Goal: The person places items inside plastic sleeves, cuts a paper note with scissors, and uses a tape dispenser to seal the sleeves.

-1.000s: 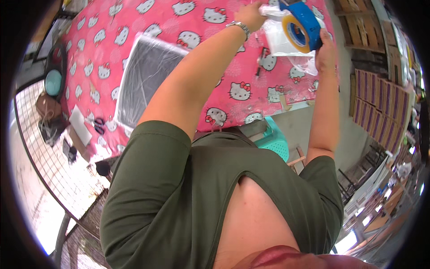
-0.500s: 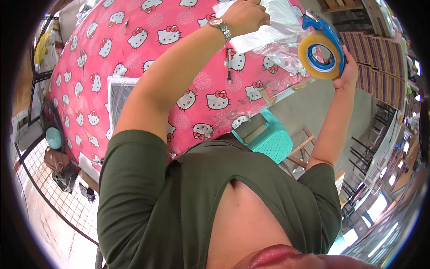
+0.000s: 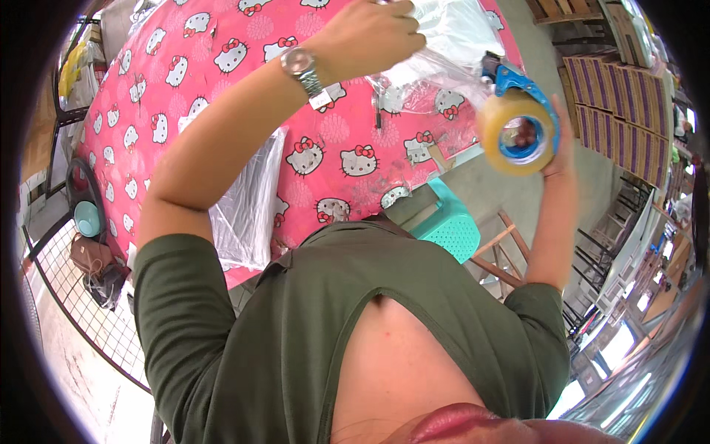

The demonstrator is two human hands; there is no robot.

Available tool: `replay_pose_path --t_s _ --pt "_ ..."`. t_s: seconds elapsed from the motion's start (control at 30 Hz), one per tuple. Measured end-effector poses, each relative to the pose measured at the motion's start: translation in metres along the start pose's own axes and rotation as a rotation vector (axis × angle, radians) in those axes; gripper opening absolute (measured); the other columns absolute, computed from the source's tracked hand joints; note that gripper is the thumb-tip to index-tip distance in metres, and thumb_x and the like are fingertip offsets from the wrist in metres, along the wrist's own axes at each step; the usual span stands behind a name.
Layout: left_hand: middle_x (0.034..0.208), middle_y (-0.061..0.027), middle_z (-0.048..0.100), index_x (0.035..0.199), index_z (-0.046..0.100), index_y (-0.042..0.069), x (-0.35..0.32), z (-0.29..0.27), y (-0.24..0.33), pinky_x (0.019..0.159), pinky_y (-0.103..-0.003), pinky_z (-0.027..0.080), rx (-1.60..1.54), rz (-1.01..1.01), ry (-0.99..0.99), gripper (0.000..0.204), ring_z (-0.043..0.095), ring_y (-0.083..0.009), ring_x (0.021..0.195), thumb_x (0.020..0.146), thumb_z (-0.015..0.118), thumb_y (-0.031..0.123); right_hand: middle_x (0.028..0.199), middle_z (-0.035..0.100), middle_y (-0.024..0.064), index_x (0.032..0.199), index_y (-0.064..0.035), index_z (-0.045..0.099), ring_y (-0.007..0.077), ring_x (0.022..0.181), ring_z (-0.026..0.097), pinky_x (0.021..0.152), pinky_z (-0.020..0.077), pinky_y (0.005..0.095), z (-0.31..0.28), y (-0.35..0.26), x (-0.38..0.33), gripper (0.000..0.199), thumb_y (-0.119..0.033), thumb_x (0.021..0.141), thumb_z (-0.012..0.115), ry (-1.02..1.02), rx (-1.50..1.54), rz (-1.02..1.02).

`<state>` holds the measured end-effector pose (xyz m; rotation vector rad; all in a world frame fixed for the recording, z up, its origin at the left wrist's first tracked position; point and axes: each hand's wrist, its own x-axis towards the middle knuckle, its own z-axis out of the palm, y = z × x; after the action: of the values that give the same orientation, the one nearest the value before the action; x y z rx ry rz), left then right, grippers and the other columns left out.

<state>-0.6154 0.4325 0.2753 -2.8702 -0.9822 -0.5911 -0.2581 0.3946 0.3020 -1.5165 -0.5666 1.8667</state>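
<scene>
**Clear plastic bag and tape dispenser, held above a pink table**

Left hand (image 3: 367,33): raised, wristwatch (image 3: 301,65) on the wrist, fingers curled into a closed grip round the gathered upper edge of a clear plastic bag (image 3: 436,44). Bunched hold, probably to keep the film taut and its mouth closed for taping.

Clear plastic bag: held in the air above the table, near the far edge of view, creased and glossy. Contents not discernible. Lower corner drawn toward the dispenser, touching or nearly touching it; contact cannot be told.

Right hand (image 3: 556,144): lifted to the right of the bag, wrapped behind the roll, fingers clasped on a blue hand-held tape dispenser (image 3: 518,126). Mostly hidden by the roll; fingertips not visible. Dispenser loaded with a tan roll of packing tape, blue cutter end pointed toward the bag, likely so that the tape end meets the film.

Table (image 3: 222,89): covered with a pink cloth printed with white cartoon cats. Below both hands, nothing pressed to it by either.

Second plastic-wrapped flat bundle (image 3: 248,207): lying at the near table edge, beneath the left forearm, well apart from the held bag.

Teal plastic stool (image 3: 451,226): on the concrete floor just beside the table, below the right arm.

Stacked purple cartons (image 3: 629,118): at far right, well apart.

Wire mesh panel (image 3: 81,303): lower left, with a teal bowl (image 3: 86,218) near it.
</scene>
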Motion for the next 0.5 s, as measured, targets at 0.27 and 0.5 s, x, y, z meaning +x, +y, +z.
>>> replay_pose_path --t_s 0.27,0.5 --pt "0.078 0.0023 0.052 0.083 0.055 0.014 -0.093 -0.016 -0.011 0.102 -0.039 0.038 0.099 0.192 -0.043 0.012 0.054 -0.015 0.091 0.073 0.061 0.012 0.072 0.05 0.0011 0.105 -0.002 0.057 0.0136 0.061 0.048 0.057 0.0438 0.0306 0.061 0.145 -0.048 0.063 -0.058 0.078 0.06 -0.366 0.324 0.279" --pt "0.078 0.0014 0.053 0.081 0.053 0.013 -0.146 -0.073 -0.014 0.098 -0.038 0.042 0.198 0.175 -0.142 0.011 0.056 -0.0152 0.085 0.073 0.061 0.011 0.07 0.048 0.002 0.101 -0.0005 0.056 0.0132 0.06 0.047 0.055 0.0436 0.0292 0.07 0.147 -0.072 0.047 -0.038 0.074 0.064 -0.42 0.356 0.348"
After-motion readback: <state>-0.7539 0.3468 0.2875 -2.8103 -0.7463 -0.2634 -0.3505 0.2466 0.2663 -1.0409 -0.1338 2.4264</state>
